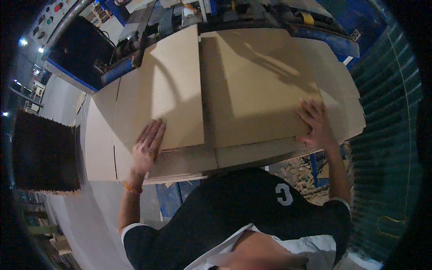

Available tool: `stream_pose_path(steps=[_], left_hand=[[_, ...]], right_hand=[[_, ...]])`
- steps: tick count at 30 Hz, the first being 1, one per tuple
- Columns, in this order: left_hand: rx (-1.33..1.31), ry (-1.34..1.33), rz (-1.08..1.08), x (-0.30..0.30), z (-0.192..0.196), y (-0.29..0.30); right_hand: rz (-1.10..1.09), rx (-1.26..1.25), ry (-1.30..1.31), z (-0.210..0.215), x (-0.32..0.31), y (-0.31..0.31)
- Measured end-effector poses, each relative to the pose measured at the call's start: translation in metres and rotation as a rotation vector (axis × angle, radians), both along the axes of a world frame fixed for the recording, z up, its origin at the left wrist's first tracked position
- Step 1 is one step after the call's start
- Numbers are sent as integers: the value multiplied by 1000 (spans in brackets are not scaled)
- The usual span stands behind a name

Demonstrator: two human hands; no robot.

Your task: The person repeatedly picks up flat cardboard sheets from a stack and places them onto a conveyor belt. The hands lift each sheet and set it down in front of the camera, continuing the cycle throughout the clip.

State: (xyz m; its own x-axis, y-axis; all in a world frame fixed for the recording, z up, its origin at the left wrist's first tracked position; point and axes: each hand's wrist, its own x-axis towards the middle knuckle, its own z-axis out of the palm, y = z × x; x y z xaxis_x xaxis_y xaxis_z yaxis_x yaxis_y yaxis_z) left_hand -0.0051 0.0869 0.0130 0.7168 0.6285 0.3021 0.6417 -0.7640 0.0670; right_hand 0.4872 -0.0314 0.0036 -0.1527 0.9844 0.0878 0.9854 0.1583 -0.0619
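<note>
A stack of large flat cardboard blanks (101,153) spreads out in front of me, with slots cut into its edges. On top of it lie two tan cardboard panels side by side, a dark gap between them. Fingers stretched and close together, my left hand (148,146) rests flat on the lower left edge of the left panel (180,112). My right hand (317,125) has its fingers spread over the right edge of the wider right panel (265,103). Whether the panels are folded flaps or loose sheets I cannot tell. Neither hand grips anything.
Behind the stack stands a blue machine (326,38) with rollers and metal bars. A panel with buttons (47,20) is at the upper left. Cardboard scraps (294,173) lie below the stack. Green corrugated sheeting (382,135) rises at the right; a dark brown stack (45,153) stands left.
</note>
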Motion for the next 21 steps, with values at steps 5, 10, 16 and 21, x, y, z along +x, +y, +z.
stream_pose_path(steps=[5,10,16,21], left_hand=[[128,-27,18,-11,-7,30],[114,-8,62,1,-27,102],[123,-125,453,53,-19,183],[191,-271,583,28,-15,138]], right_hand=[[65,62,-24,-3,11,42],[55,65,64,-10,31,108],[-144,372,-239,-24,24,197],[-163,219,-17,5,31,114]])
